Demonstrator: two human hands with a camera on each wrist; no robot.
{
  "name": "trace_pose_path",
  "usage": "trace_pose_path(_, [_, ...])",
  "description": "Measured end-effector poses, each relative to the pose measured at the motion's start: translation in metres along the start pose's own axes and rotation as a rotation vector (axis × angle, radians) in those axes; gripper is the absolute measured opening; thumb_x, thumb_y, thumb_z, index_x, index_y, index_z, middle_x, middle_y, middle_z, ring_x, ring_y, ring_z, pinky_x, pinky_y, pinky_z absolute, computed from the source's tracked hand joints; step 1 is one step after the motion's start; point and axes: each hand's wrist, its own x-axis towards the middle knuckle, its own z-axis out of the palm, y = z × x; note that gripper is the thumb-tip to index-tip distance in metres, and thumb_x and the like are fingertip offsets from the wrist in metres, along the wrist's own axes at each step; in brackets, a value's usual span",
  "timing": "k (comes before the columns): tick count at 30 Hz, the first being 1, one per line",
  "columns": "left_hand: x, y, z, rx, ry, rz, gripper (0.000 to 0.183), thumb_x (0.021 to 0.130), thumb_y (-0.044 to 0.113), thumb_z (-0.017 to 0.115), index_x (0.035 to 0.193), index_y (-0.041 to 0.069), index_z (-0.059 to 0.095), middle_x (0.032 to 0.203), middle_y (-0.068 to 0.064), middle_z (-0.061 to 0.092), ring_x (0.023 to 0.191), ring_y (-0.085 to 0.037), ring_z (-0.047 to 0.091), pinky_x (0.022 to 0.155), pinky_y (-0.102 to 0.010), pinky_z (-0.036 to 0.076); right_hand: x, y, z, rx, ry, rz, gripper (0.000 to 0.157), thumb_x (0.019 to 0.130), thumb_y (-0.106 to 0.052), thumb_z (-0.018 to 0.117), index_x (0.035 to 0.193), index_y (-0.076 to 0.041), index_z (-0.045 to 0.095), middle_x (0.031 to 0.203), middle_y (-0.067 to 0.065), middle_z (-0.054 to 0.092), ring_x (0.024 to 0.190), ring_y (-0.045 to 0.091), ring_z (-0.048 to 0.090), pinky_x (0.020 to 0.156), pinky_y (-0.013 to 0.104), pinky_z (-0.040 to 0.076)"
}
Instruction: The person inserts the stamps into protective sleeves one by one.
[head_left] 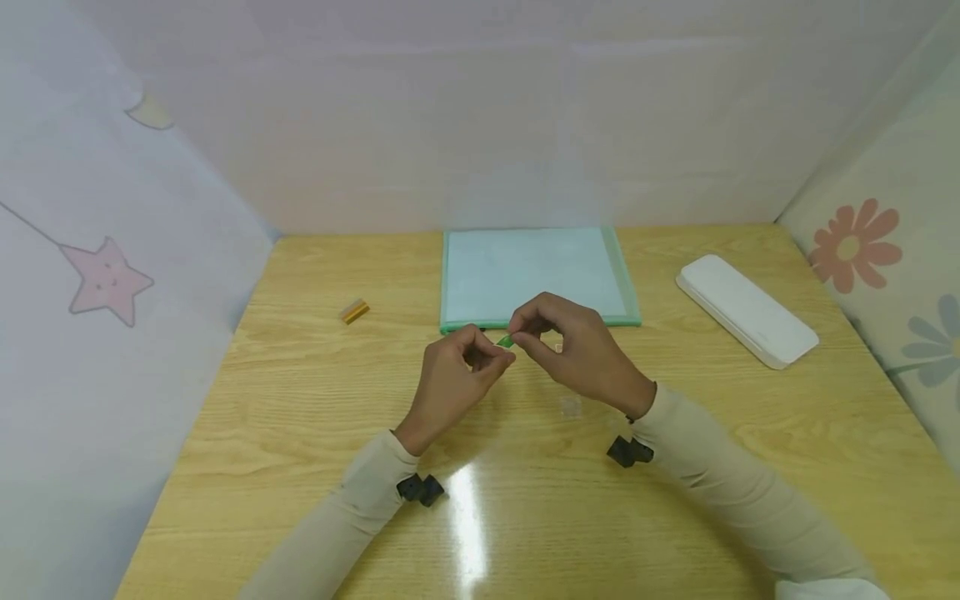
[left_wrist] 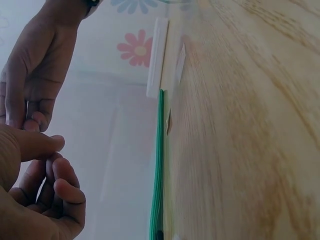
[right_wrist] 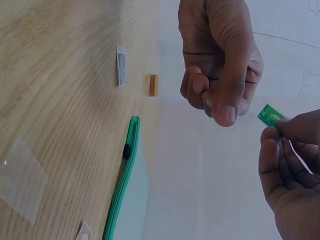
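Note:
My right hand [head_left: 581, 350] pinches a small green printed slip [right_wrist: 270, 116] between thumb and forefinger. Close beside it, my left hand [head_left: 457, 375] has thumb and forefinger pressed together; a thin pale or see-through piece seems to be between them, though its outline is faint. In the head view the slip [head_left: 506, 341] lies between both sets of fingertips. Both hands are raised above the table [head_left: 337, 500], just in front of a pale pouch with a green zip edge [head_left: 532, 271]. In the left wrist view, fingers hide the slip.
A clear square piece [head_left: 572, 406] lies on the table below the right hand. Small flat pieces, one with a dark printed patch [right_wrist: 121, 66], lie near the pouch. An orange-brown block [head_left: 355, 311] is at the left, a white case [head_left: 747, 311] at the right.

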Motion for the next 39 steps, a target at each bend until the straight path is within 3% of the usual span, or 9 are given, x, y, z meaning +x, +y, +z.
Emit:
trace_pose_path(5, [-0.0005, 0.0006, 0.0002, 0.005, -0.013, -0.006, 0.01, 0.092, 0.026, 0.076, 0.09, 0.021, 0.068, 0.087, 0.013, 0.072, 0.064, -0.014, 0.06, 0.054, -0.026, 0.048, 0.0006, 0.0018, 0.0022, -0.083, 0.002, -0.059, 0.013, 0.098, -0.01, 0.067, 0.109, -0.016, 0.063, 0.103, -0.009, 0.062, 0.088, 0.003, 0.061, 0.078, 0.026, 0.054])
trace_pose_path(11, [-0.0015, 0.0, 0.0001, -0.001, -0.021, -0.01, 0.011, 0.093, 0.027, 0.076, 0.09, 0.02, 0.067, 0.086, 0.012, 0.071, 0.065, -0.014, 0.061, 0.056, -0.028, 0.05, 0.0016, 0.0016, 0.0034, -0.105, -0.003, -0.075, 0.011, 0.099, -0.011, 0.066, 0.108, -0.015, 0.064, 0.101, -0.009, 0.061, 0.087, 0.003, 0.06, 0.076, 0.026, 0.053])
trace_pose_path(20, [-0.0009, -0.0005, -0.002, -0.008, -0.054, -0.047, 0.014, 0.093, 0.032, 0.076, 0.09, 0.02, 0.068, 0.085, 0.01, 0.07, 0.068, -0.012, 0.064, 0.058, -0.03, 0.054, 0.0026, 0.0044, 0.0016, -0.082, -0.014, -0.06, 0.013, 0.099, -0.007, 0.065, 0.108, -0.015, 0.063, 0.103, -0.009, 0.062, 0.089, 0.005, 0.062, 0.079, 0.029, 0.054])
trace_pose_path(30, [0.0007, 0.0003, -0.0049, 0.014, -0.088, -0.046, 0.015, 0.092, 0.032, 0.076, 0.089, 0.022, 0.066, 0.089, 0.012, 0.07, 0.066, -0.012, 0.061, 0.057, -0.029, 0.051, 0.0031, 0.0087, -0.0005, -0.051, -0.023, -0.047, 0.011, 0.1, -0.01, 0.064, 0.108, -0.016, 0.062, 0.106, -0.009, 0.062, 0.094, 0.006, 0.062, 0.082, 0.029, 0.053])
trace_pose_path(39, [0.0012, 0.0014, -0.0056, 0.03, -0.081, -0.06, 0.016, 0.092, 0.032, 0.076, 0.089, 0.02, 0.065, 0.087, 0.012, 0.069, 0.064, -0.012, 0.06, 0.054, -0.029, 0.05, 0.0045, 0.0081, -0.0001, -0.038, -0.028, -0.061, 0.011, 0.1, -0.011, 0.064, 0.109, -0.017, 0.062, 0.105, -0.008, 0.062, 0.093, 0.006, 0.062, 0.081, 0.028, 0.053])
